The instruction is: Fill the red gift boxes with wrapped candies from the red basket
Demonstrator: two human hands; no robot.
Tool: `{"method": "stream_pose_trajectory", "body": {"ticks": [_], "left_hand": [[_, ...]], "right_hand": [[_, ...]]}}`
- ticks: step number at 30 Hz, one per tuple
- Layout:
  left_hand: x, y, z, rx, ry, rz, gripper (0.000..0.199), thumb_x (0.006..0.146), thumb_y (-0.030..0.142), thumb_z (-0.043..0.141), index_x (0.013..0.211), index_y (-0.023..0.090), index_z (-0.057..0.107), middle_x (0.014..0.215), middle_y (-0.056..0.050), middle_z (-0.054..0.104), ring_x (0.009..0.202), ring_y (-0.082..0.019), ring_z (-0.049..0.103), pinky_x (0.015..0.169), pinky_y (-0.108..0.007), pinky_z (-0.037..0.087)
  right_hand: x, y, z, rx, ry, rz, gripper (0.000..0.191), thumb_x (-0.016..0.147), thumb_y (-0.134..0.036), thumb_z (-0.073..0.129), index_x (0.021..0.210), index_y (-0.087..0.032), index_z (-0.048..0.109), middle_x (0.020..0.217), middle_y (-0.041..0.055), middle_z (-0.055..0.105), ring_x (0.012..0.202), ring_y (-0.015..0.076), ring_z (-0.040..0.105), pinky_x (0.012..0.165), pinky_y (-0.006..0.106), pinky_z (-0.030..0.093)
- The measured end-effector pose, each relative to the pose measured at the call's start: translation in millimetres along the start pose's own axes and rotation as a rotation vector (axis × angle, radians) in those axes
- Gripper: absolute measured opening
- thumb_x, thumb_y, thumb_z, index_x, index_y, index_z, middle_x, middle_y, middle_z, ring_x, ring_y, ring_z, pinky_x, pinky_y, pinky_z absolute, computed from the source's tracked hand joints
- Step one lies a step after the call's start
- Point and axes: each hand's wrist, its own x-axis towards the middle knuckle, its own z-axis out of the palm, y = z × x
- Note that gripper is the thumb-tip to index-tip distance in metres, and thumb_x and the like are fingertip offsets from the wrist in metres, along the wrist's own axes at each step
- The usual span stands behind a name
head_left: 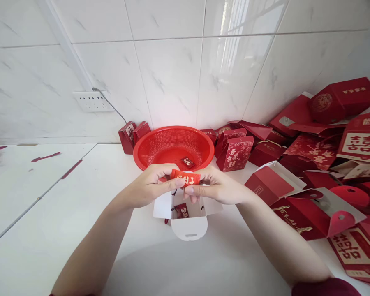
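Note:
A small red packet with pale lettering (186,178) is held between my two hands, above an open box. My left hand (154,184) pinches its left end and my right hand (217,185) pinches its right end. Below them the white-lined box (189,228) stands with its flaps spread outward. A dark red wrapped piece (182,211) lies inside it; my hands hide part of the box. Just behind is a red plastic basket (174,133), with another dark wrapped piece (188,162) in it.
Many red and white boxes (314,150) are heaped along the right side. Small red boxes (239,153) stand right of the basket, and two more (128,137) left of it. Red scraps (46,156) lie on the white table (64,218). A socket strip (93,101) is on the tiled wall.

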Motion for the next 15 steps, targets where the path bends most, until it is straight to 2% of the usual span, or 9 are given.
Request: {"method": "stream_pose_trajectory", "body": {"ticks": [4,7,11,15], "left_hand": [[4.9,0.6,1.9,-0.212,-0.14,0.054,0.025,0.1,0.03,0.05,0.087,0.015,0.066,0.085,-0.006,0.069,0.09,-0.018,0.066,0.084,-0.03,0.051],[9.3,-3.8,1.9,-0.279,-0.183,0.074,0.026,0.099,0.028,0.051,0.084,0.015,0.066,0.082,-0.005,0.069,0.086,-0.017,0.066,0.082,-0.029,0.051],[9.3,-8.3,-1.5,-0.202,-0.104,0.056,0.021,0.098,0.03,0.055,0.087,0.017,0.068,0.084,-0.003,0.067,0.085,-0.014,0.064,0.082,-0.026,0.05],[4.9,-8.3,-7.5,-0.039,0.079,-0.005,0.02,0.094,0.035,0.061,0.089,0.017,0.067,0.088,-0.004,0.067,0.086,-0.016,0.064,0.079,-0.029,0.051]], "right_hand": [[-2.0,-2.8,1.5,-0.032,-0.006,-0.065,0.015,0.092,-0.026,0.065,0.084,-0.016,0.073,0.075,0.0003,0.064,0.07,0.0108,0.06,0.067,0.023,0.049],[-3.9,-5.0,2.0,-0.063,0.014,-0.073,0.016,0.092,-0.027,0.065,0.084,-0.016,0.072,0.075,0.0005,0.064,0.07,0.0112,0.06,0.067,0.024,0.049],[-5.9,-7.6,-1.0,-0.129,0.07,-0.007,0.018,0.092,-0.032,0.064,0.087,-0.017,0.071,0.073,-0.0002,0.064,0.07,0.0118,0.061,0.068,0.024,0.049],[-6.3,-7.3,-6.8,-0.152,0.072,0.04,0.021,0.093,-0.037,0.063,0.09,-0.017,0.069,0.077,0.0002,0.066,0.072,0.0125,0.063,0.071,0.027,0.051]]}}
